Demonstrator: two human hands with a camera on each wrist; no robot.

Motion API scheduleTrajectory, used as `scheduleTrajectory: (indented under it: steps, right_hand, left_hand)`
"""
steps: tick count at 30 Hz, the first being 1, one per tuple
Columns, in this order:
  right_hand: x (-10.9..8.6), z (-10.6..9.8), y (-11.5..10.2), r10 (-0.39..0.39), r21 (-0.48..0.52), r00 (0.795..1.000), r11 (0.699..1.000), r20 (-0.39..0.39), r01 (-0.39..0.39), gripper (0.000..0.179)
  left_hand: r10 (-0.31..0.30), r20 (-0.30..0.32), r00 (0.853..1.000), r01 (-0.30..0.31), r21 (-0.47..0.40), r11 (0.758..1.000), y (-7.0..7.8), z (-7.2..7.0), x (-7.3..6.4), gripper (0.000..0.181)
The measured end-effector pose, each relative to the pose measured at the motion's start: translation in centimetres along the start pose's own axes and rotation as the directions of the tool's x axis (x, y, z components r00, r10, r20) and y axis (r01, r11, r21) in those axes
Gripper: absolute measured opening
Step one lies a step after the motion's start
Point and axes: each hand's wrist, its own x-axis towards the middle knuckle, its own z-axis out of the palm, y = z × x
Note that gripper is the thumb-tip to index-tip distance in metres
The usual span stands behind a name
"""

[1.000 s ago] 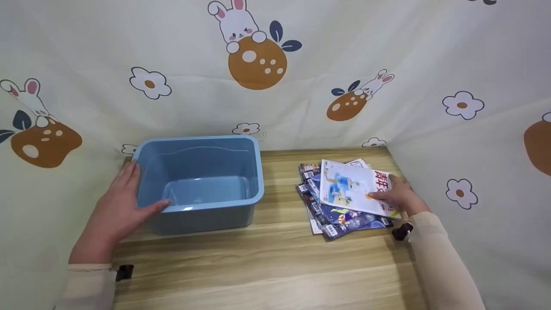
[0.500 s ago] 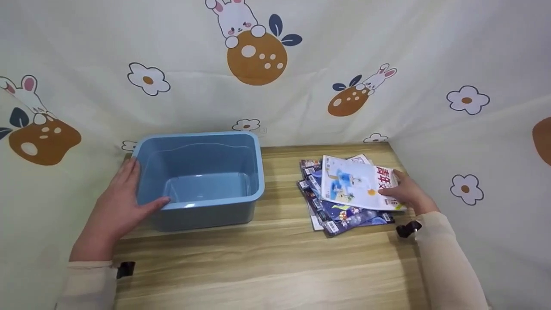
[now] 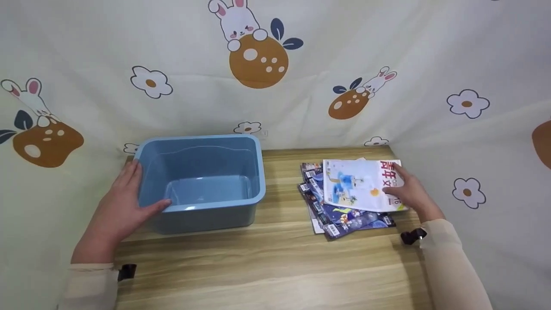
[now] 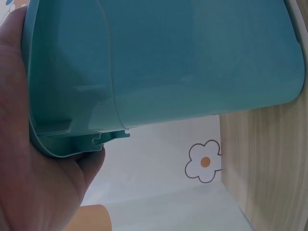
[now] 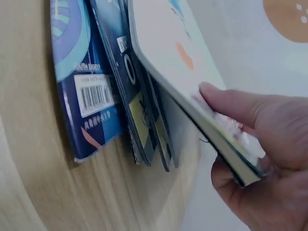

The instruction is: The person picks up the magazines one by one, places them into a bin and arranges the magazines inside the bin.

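On the left of the head view, my left hand (image 3: 118, 204) grips the rim of a blue plastic bin (image 3: 204, 217), its thumb over the front edge and its fingers along the left side. Nothing lies inside the bin. The left wrist view has the bin's wall (image 4: 192, 53) up close. At the right, my right hand (image 3: 413, 193) pinches the right edge of a white magazine (image 3: 355, 183) on top of a messy pile. From the right wrist view, the thumb (image 5: 231, 101) presses the cover, and that edge is lifted off the dark magazines (image 5: 96, 106) below.
Several dark-covered magazines (image 3: 335, 230) lie fanned out under the white one on the wooden table (image 3: 258, 267). A patterned curtain (image 3: 189, 38) with rabbits and flowers hangs close behind and along both sides.
My right hand has shifted a little to the right, and the white magazine has turned with it, its right end swinging away from me. My left hand and the bin stay put.
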Motion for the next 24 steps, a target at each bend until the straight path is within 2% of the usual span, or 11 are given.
scheduleTrajectory:
  steps: [6, 9, 12, 14, 18, 20, 24]
  right_hand:
    - [-0.7, -0.2, 0.5, -0.043, 0.064, 0.998, 0.997, 0.037, 0.041, 0.106]
    - [-0.8, -0.1, 0.8, -0.039, 0.087, 0.998, 0.996, 0.051, 0.034, 0.103]
    - [-0.7, -0.1, 1.0, -0.016, 0.179, 0.998, 0.984, 0.054, 0.006, 0.099]
    - [-0.7, 0.0, 0.9, 0.005, 0.282, 0.998, 0.959, 0.055, -0.021, 0.097]
    - [-0.7, 0.0, -0.1, 0.021, 0.471, 0.997, 0.881, 0.068, -0.051, 0.097]
    - [-0.8, 0.1, -0.9, 0.017, 0.518, 0.997, 0.854, 0.074, -0.053, 0.097]
    - [-1.4, 0.4, -2.9, 0.011, 0.553, 0.997, 0.831, 0.077, -0.052, 0.096]
  left_hand:
    - [-0.002, -0.002, 1.000, 0.002, -0.009, 1.000, 0.1, 0.1, -0.3, 0.129]
    - [-0.002, -0.010, 1.000, 0.002, -0.012, 1.000, 0.1, 0.1, -0.3, 0.129]
    - [0.000, -0.011, 1.000, 0.000, -0.009, 1.000, 0.1, 0.0, -0.2, 0.129]
    - [0.001, -0.011, 1.000, -0.001, -0.009, 1.000, 0.1, -0.1, -0.3, 0.129]
    - [0.004, -0.004, 1.000, -0.004, -0.012, 1.000, 0.1, -0.3, -0.4, 0.128]
    - [0.003, -0.004, 1.000, -0.003, -0.015, 1.000, 0.0, -0.3, -0.5, 0.127]
    - [-0.006, 0.001, 1.000, 0.006, -0.013, 1.000, 0.1, -0.2, -0.5, 0.128]
